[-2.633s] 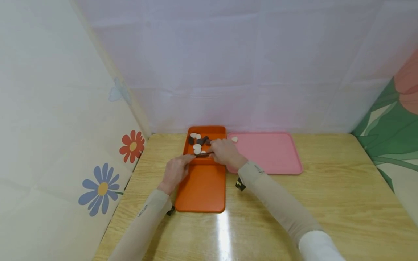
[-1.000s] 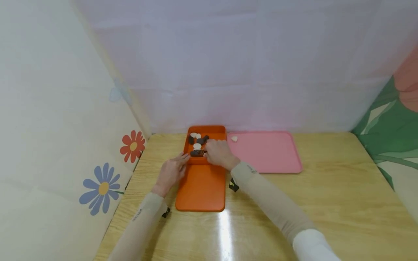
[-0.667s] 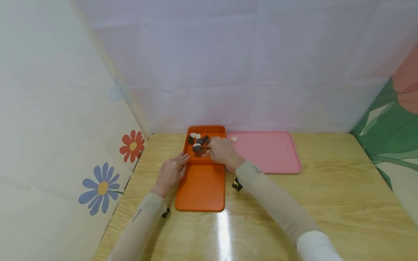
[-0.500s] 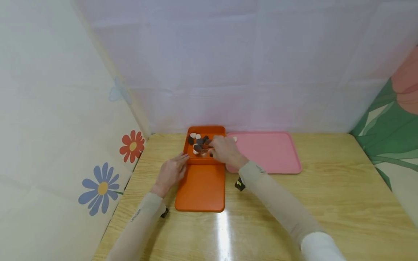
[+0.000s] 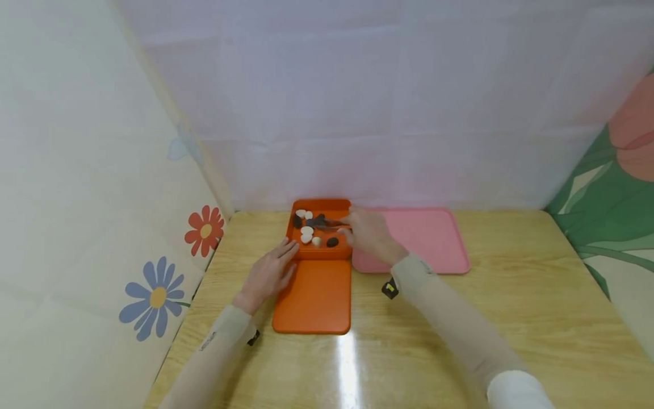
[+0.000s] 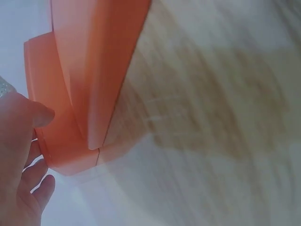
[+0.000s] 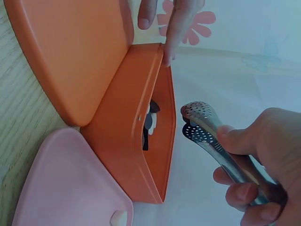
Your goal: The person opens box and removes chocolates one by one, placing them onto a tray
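Observation:
My right hand (image 5: 373, 230) grips metal tongs (image 7: 221, 153) with perforated, rounded ends, reaching over the orange box (image 5: 315, 255). The tong ends stand close together, with something small and dark between them in the right wrist view. Inside the box lie several white pebbles (image 5: 306, 232) and dark pebbles, one dark pebble (image 5: 332, 242) near the front right corner. At the box's front left corner my left hand (image 5: 265, 278) rests with fingers extended along the rim; its thumb touches the front wall in the left wrist view.
The box's orange lid (image 5: 313, 298) lies opened flat in front of it. A pink tray (image 5: 419, 244) stands to the right, with a white pebble (image 7: 119, 218) on it. A white cloth backdrop (image 5: 327, 142) hangs behind the wooden table (image 5: 511, 295).
My right hand and the tongs have moved right, uncovering the dark pebble at the front of the box. My left hand has moved from the tong tips to the box's corner.

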The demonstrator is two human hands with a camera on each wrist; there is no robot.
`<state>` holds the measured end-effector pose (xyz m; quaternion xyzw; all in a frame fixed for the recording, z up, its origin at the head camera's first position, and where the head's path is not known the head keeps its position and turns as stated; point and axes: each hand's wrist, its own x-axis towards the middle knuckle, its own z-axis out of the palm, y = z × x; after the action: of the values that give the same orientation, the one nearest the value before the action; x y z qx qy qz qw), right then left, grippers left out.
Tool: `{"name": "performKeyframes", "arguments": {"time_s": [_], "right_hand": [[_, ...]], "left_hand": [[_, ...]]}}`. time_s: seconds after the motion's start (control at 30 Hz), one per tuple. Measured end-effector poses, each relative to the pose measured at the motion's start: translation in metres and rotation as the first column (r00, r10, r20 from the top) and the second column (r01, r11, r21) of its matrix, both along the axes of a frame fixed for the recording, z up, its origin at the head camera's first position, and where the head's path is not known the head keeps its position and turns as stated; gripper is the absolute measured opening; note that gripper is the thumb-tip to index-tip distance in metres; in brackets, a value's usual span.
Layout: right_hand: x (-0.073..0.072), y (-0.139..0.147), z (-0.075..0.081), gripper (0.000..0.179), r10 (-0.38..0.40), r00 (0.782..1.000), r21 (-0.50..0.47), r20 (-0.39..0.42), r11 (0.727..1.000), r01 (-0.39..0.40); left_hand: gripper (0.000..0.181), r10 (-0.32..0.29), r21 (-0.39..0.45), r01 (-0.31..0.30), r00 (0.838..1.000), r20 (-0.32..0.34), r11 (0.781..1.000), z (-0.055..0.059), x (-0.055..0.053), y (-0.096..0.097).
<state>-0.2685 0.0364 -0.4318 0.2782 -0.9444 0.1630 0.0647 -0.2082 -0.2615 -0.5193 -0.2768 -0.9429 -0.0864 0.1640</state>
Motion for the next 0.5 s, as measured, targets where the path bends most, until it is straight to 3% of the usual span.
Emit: {"name": "performKeyframes", "arguments": {"time_s": [0.27,0.5], "right_hand": [[-0.003,0.023,-0.002,0.028,-0.008,1.0,-0.034,-0.012,0.999,0.008],[-0.006,0.042,-0.005,0.032,-0.023,0.999,-0.099,0.038,0.995,0.027]], "left_hand": [[0.062,0.002,-0.037,0.001,0.996,0.084,0.999,0.004,0.0,0.003],[0.067,0.013,-0.055,-0.006,0.992,0.125,0.998,0.005,0.002,0.002]]}}
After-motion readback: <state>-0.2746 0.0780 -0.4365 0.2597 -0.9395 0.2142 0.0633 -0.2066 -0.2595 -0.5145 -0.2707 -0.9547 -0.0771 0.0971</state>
